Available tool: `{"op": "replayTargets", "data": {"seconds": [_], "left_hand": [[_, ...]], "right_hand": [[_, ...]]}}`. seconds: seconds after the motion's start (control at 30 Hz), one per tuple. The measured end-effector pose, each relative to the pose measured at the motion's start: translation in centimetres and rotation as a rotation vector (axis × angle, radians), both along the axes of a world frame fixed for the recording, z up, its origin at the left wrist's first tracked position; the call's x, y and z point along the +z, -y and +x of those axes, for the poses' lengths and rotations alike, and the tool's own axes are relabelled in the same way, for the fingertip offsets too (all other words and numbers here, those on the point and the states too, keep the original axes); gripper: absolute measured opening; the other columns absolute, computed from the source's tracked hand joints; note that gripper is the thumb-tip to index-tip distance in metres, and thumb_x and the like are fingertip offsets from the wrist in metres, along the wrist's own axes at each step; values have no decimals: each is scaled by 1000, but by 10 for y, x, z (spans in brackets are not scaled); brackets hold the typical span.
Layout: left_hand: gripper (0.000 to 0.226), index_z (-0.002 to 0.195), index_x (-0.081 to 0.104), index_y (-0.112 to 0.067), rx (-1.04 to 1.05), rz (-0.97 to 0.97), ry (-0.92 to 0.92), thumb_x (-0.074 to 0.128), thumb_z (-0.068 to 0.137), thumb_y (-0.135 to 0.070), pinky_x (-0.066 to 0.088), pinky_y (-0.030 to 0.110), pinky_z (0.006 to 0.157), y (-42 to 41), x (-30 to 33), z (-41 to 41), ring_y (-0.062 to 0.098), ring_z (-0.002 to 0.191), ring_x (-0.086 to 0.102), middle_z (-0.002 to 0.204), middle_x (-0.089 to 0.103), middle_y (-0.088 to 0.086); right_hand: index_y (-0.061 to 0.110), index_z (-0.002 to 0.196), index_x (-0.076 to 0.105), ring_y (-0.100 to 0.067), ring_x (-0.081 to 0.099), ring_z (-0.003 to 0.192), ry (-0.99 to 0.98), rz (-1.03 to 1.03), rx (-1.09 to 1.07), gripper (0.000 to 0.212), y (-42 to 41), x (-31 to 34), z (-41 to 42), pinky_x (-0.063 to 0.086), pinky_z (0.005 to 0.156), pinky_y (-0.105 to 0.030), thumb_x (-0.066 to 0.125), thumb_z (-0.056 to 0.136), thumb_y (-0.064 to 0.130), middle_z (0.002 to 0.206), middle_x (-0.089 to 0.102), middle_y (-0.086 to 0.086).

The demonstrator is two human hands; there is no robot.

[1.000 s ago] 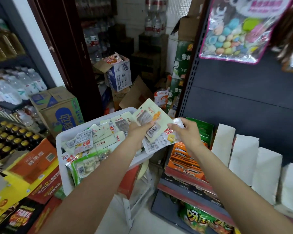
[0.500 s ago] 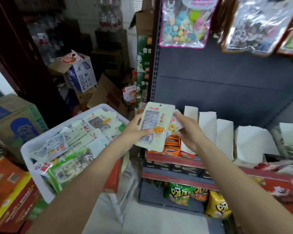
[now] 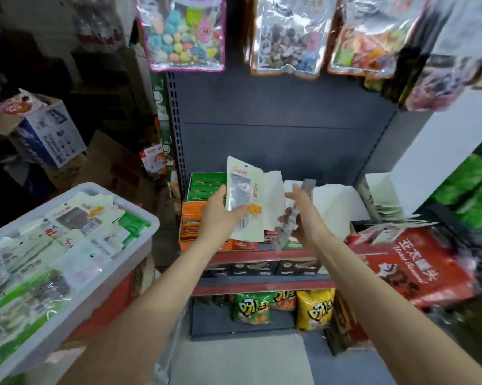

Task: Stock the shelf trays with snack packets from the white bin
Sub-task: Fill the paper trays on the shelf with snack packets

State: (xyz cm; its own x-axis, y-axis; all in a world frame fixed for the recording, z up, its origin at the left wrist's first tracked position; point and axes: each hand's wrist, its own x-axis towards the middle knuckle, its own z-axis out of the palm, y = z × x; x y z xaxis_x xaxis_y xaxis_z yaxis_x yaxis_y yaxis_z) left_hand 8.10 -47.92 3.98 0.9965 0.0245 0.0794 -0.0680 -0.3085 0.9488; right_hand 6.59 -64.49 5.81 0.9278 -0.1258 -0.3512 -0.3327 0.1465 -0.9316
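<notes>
Candy bags (image 3: 185, 31) hang above white shelf trays (image 3: 328, 195).

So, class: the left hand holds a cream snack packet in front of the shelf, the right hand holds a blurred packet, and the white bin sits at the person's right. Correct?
One detail is wrong. The head view shows the white bin at the person's left, not the right. The rest stands: the left hand holds the cream snack packet in front of the shelf, and the right hand holds a blurred packet.
</notes>
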Motion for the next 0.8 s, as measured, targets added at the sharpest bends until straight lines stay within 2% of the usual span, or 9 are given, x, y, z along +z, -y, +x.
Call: {"op": "replayTargets", "data": {"seconds": [0.07, 0.13, 0.23, 0.27, 0.33, 0.47, 0.6, 0.67, 0.8], "left_hand": [[32, 124, 54, -12, -63, -62, -21, 56, 93, -16, 45, 22, 71, 31, 5, 0, 16, 98, 61, 112, 60, -2], [31, 130, 44, -16, -159, -161, -137, 45, 99, -20, 39, 21, 69, 65, 10, 0, 7, 90, 52, 110, 50, -7], [29, 92, 37, -33, -256, -290, -312, 37, 96, -5, 26, 25, 83, 108, 7, 5, 7, 83, 44, 88, 43, -13], [28, 92, 38, -31, -260, -306, -350, 36, 92, -3, 30, 27, 82, 122, 6, 6, 8, 84, 46, 91, 48, -10], [22, 109, 51, -21, -292, -337, -419, 35, 94, -16, 43, 31, 81, 151, 1, 7, 18, 93, 57, 104, 62, 3], [47, 106, 63, -29, -352, -491, -553, 19, 98, -44, 50, 39, 89, 205, -3, 12, 25, 103, 64, 106, 70, 6], [46, 122, 58, -21, -356, -527, -599, 23, 100, -42, 47, 42, 96, 241, -12, 16, 27, 110, 60, 120, 64, 12], [43, 128, 54, -23, -368, -507, -600, 31, 99, -45, 45, 45, 101, 253, -18, 19, 29, 117, 56, 129, 58, 13], [53, 131, 48, -32, -321, -393, -558, 40, 88, -62, 49, 38, 92, 264, -21, 23, 19, 113, 56, 128, 56, 1]], "right_hand": [[23, 124, 48, -13, 47, 77, -7, -107, 13, 67, 21, 0, 1, 46, 88, -39, 28, 85, 73, 84, 43, 3], [21, 119, 51, -9, 35, 63, -26, -100, 23, 75, 46, -1, 6, 39, 67, -29, 17, 83, 78, 71, 35, 6], [17, 93, 59, -9, 39, 50, -40, 36, 32, 56, 83, 1, 13, 32, 55, -25, 24, 95, 61, 55, 40, 5], [16, 85, 58, -9, 47, 50, -35, 60, 53, 44, 95, 0, 15, 37, 54, -24, 31, 99, 47, 54, 49, 4], [12, 87, 60, -13, 60, 63, -23, 52, 94, 30, 118, -7, 21, 47, 59, -23, 38, 101, 26, 70, 63, -2], [0, 118, 55, -13, 67, 80, 8, -46, 130, 31, 167, -26, 31, 51, 62, -22, 44, 100, 23, 100, 68, -7], [1, 121, 56, -3, 65, 64, 28, -11, 143, 34, 204, -34, 37, 49, 57, -18, 47, 99, 25, 91, 67, -2], [1, 120, 57, -5, 66, 71, 44, 7, 170, 35, 218, -35, 39, 50, 65, -22, 47, 99, 27, 94, 68, -3], [0, 116, 60, -12, 65, 84, 74, 89, 221, 35, 234, -35, 43, 53, 79, -28, 45, 100, 26, 97, 69, -8]]}}
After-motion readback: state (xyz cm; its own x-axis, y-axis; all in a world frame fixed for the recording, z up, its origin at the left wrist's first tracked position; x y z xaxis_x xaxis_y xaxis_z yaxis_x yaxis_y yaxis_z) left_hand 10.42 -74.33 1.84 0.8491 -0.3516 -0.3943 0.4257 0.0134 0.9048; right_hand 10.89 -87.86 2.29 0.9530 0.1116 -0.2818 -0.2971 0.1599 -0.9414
